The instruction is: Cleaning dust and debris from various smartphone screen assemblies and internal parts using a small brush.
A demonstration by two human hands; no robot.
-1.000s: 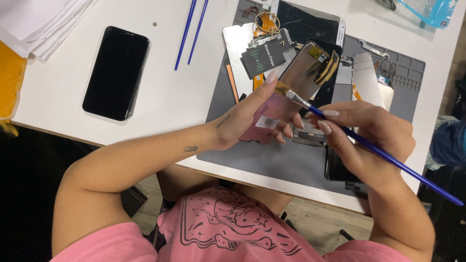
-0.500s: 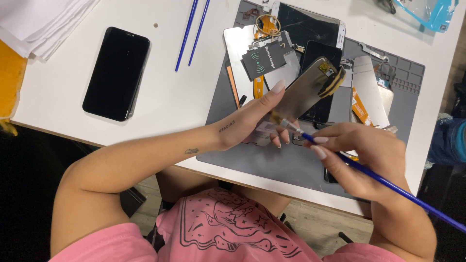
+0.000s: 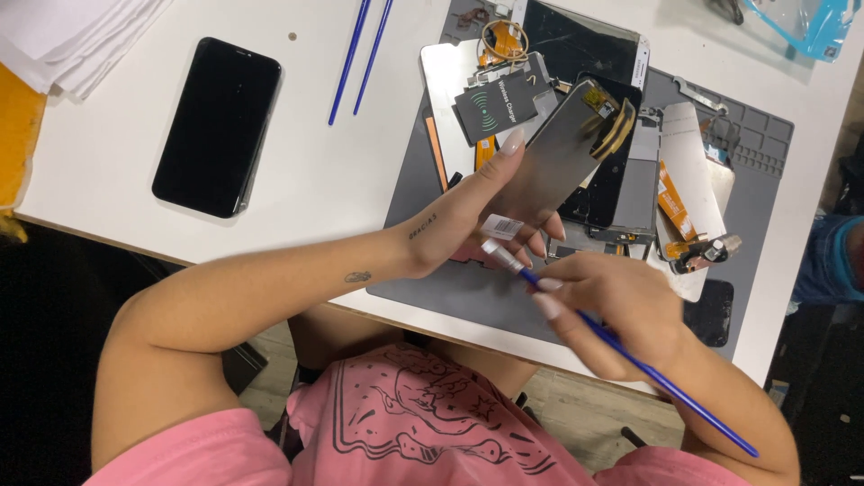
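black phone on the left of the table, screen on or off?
Off. The black phone lies flat on the white table with a uniformly dark screen, no glow or image. Neither hand touches it.

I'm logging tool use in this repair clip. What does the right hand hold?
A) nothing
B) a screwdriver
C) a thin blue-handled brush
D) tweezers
C: the right hand grips a thin blue-handled brush, its tip near the grey phone panel held by the left hand.

Setting: a phone repair workbench. Evidence: a grey silicone repair mat with moulded compartments (image 3: pixel 765 135) on a white table (image 3: pixel 342 180), covered with disassembled phone panels, orange flex cables (image 3: pixel 670 193), and a black wireless charging coil (image 3: pixel 499 106). An intact black smartphone (image 3: pixel 216 126) lies nearby.
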